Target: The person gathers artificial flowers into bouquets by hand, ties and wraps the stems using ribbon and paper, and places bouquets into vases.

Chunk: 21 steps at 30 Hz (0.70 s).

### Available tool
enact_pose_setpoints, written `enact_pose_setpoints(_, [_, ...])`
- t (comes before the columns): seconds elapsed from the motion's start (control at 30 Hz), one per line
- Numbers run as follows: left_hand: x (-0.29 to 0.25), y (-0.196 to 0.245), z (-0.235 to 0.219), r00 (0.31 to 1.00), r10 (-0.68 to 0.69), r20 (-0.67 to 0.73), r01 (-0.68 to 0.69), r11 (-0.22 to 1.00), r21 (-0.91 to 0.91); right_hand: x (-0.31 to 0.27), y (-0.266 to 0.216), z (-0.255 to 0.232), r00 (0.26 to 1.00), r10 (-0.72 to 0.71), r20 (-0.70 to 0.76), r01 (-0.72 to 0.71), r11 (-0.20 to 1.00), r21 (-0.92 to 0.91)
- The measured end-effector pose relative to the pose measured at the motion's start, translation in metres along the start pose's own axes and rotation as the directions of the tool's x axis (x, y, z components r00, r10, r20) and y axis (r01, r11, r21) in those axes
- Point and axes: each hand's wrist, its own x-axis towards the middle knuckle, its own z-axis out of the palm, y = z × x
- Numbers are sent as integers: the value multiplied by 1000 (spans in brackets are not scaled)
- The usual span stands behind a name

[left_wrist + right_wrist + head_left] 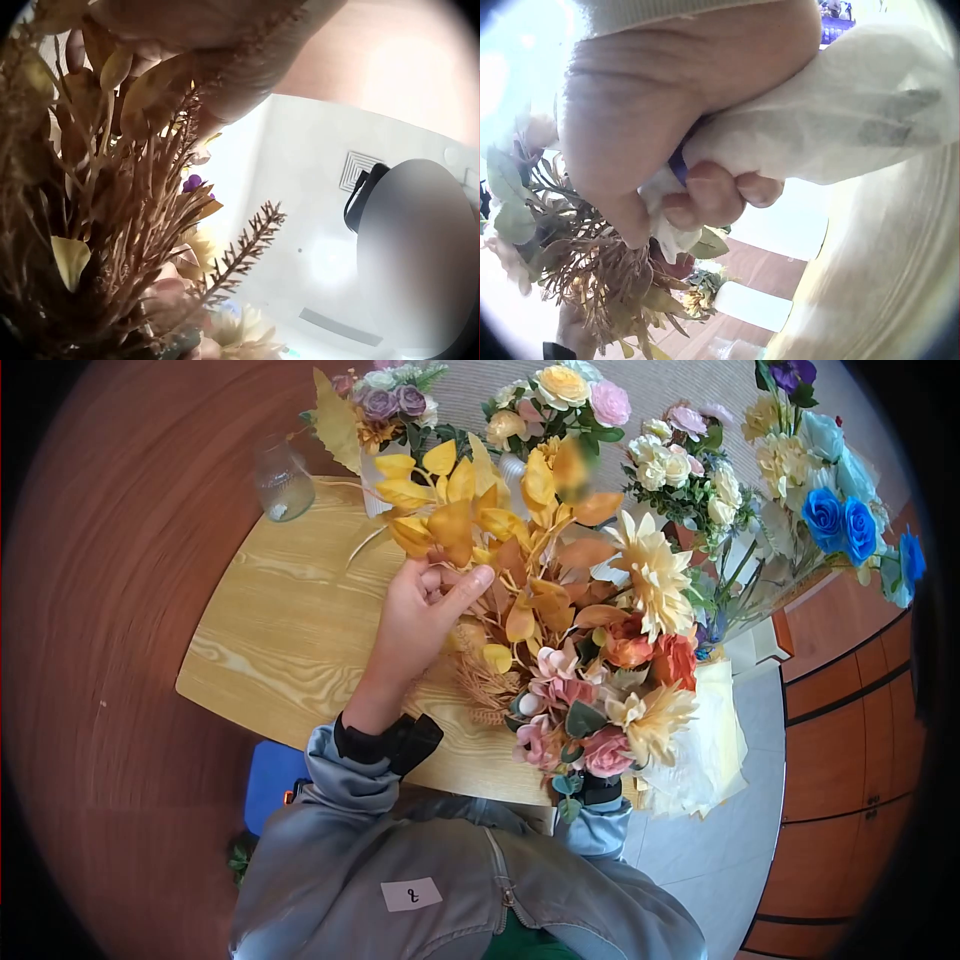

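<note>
My right hand [652,112] curls its fingers round the bouquet's stems, which are bundled in white wrapping paper [817,112] with a blue band showing under the fingers. In the head view the flowers hide that hand. The bouquet holds cream dahlias [655,575], pink roses [607,750], orange flowers [675,660] and brown dried-looking sprigs [487,685]. At its far left side, my left hand [425,610] pinches a yellow-leaved branch [450,525] between thumb and fingers. Brown sprigs [244,251] fill much of the left wrist view, just below the left palm.
Under the bouquet is a wooden table [290,630]. A glass vase [285,490] stands at its far left edge. Several potted flower arrangements [560,400] line the back, and blue roses [840,525] rise at the right. Pale wrapping paper [705,750] lies at the right edge.
</note>
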Motion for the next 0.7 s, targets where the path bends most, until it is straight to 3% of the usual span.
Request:
enact_pose_setpoints(0.07, [0,5,0,998,-20,55,24,997,-73,1,-2,1,1000,-4,3,4,1000,2])
enact_pose_setpoints(0.13, [-4,13,-3,983,-132,130,115,984,134,5,-4,3,998,58,22,-57,998,-34])
enact_pose_setpoints(0.27, [-12,11,-9,982,-72,175,42,985,166,9,-9,4,984,169,58,-162,981,-111])
enact_pose_setpoints(0.3, [-15,12,-13,979,-89,184,45,972,230,3,-7,0,985,160,63,-152,982,-112])
enact_pose_setpoints(0.33, [-18,12,-16,976,-106,190,47,955,292,-10,-3,-10,996,82,-21,-84,983,-163])
enact_pose_setpoints(0.37, [-19,7,-18,963,-185,196,139,963,230,-22,1,-20,995,0,-101,-22,976,-218])
enact_pose_setpoints(0.43, [-25,18,-12,969,-128,209,86,976,200,-26,6,-17,973,-121,-195,47,936,-348])
enact_pose_setpoints(0.5, [-25,23,-10,973,-69,218,32,985,168,-24,6,-14,976,-119,-184,52,941,-334])
enact_pose_setpoints(0.6, [-18,17,-15,944,-188,273,141,973,181,-16,2,-10,980,-109,-165,57,955,-290])
enact_pose_setpoints(0.67, [-17,7,-21,980,-63,187,18,971,236,-10,-2,-7,982,-107,-153,65,964,-258])
enact_pose_setpoints(0.7, [-16,4,-22,979,-67,194,18,971,240,-31,15,-2,983,-107,-146,70,968,-241])
